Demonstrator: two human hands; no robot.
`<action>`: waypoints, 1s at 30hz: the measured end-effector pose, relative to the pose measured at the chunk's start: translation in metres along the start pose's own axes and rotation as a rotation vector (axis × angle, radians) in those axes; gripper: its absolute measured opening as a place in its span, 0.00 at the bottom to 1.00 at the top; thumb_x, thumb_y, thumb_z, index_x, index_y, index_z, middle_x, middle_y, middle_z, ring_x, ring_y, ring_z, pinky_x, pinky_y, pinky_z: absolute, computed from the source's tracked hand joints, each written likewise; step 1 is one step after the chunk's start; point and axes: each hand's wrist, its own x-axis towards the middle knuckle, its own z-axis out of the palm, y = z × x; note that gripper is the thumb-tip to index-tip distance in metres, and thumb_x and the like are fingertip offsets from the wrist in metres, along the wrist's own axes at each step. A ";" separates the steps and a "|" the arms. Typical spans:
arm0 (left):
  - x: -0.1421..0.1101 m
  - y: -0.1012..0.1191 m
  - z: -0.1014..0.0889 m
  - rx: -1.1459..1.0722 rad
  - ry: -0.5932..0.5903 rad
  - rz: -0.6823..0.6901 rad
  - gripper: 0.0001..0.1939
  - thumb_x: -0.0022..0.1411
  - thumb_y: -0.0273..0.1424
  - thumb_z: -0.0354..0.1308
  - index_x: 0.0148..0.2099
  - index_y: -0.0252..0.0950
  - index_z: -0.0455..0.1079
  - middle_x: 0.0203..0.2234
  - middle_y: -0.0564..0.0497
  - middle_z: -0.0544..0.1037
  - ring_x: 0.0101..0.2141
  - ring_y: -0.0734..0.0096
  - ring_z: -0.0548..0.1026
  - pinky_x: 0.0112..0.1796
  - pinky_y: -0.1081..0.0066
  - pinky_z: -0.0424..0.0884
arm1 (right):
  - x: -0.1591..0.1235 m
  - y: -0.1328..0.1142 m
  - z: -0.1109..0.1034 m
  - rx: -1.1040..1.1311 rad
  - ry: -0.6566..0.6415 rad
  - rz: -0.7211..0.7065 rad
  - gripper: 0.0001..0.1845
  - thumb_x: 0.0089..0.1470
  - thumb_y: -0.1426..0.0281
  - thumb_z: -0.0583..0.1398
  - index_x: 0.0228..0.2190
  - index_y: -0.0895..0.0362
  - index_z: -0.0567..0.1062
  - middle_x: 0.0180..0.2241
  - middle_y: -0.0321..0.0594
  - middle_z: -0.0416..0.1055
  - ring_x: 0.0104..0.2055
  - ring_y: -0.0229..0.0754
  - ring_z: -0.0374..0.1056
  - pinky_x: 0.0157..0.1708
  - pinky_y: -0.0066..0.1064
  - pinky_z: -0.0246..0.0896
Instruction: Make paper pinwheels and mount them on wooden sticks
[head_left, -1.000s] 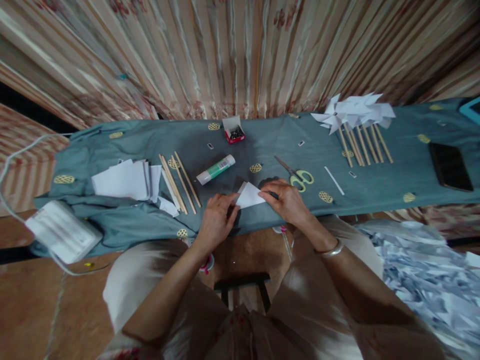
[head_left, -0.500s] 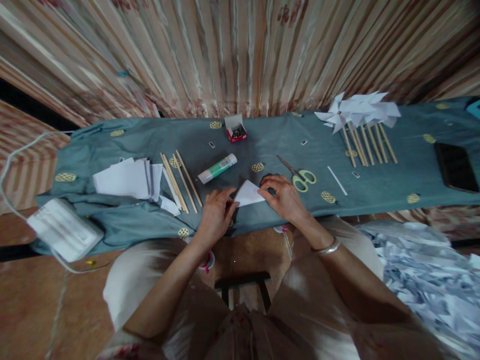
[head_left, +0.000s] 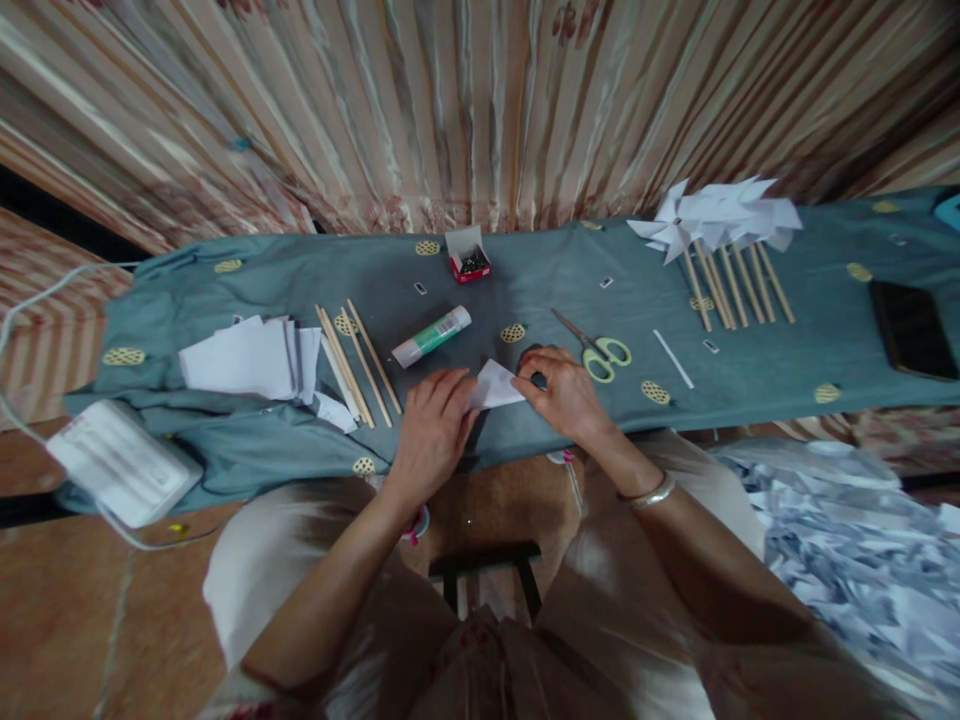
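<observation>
A small white sheet of paper (head_left: 496, 385), folded to a triangle, lies on the cloth near the table's front edge. My right hand (head_left: 559, 390) pinches its right corner between thumb and fingers. Over the left corner, my left hand (head_left: 433, 425) is closed with fingers together, holding the paper down; its thumb is partly hidden. Just beyond the paper are a glue stick (head_left: 432, 336) with its cap on and a pair of green-handled scissors (head_left: 600, 352). A dark round object (head_left: 534, 366) sits partly hidden behind my right hand.
Wooden sticks (head_left: 360, 365) and a stack of white paper (head_left: 244, 358) lie left. At the back is a small box of pins (head_left: 470, 262). Paper pinwheels on sticks (head_left: 720, 225), a paper strip (head_left: 673, 358) and a phone (head_left: 911, 330) lie right. A bag of paper scraps (head_left: 862, 570) is below.
My left hand has turned flatter and its fingers have slid over the paper's left corner. My right hand keeps its pinch and has shifted slightly left.
</observation>
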 end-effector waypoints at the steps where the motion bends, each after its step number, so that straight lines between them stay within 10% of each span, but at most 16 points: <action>1: -0.002 0.005 0.003 -0.002 -0.003 0.062 0.18 0.70 0.30 0.50 0.60 0.33 0.65 0.57 0.36 0.72 0.60 0.52 0.67 0.54 0.52 0.67 | 0.000 0.000 0.000 -0.004 -0.003 -0.002 0.06 0.56 0.71 0.62 0.27 0.53 0.74 0.36 0.42 0.76 0.42 0.48 0.69 0.47 0.41 0.63; 10: -0.018 0.026 0.033 0.018 -0.179 0.164 0.33 0.70 0.38 0.51 0.70 0.28 0.47 0.67 0.29 0.58 0.69 0.48 0.50 0.63 0.45 0.58 | 0.001 -0.001 0.001 -0.022 0.026 0.006 0.06 0.54 0.73 0.62 0.26 0.53 0.74 0.34 0.42 0.76 0.40 0.47 0.70 0.44 0.40 0.64; 30: -0.018 0.026 0.032 0.063 -0.206 0.169 0.35 0.70 0.41 0.50 0.70 0.24 0.48 0.65 0.26 0.59 0.68 0.45 0.53 0.63 0.48 0.59 | -0.003 -0.005 0.002 -0.049 0.028 0.049 0.02 0.56 0.70 0.61 0.31 0.54 0.74 0.36 0.43 0.76 0.42 0.50 0.68 0.46 0.40 0.63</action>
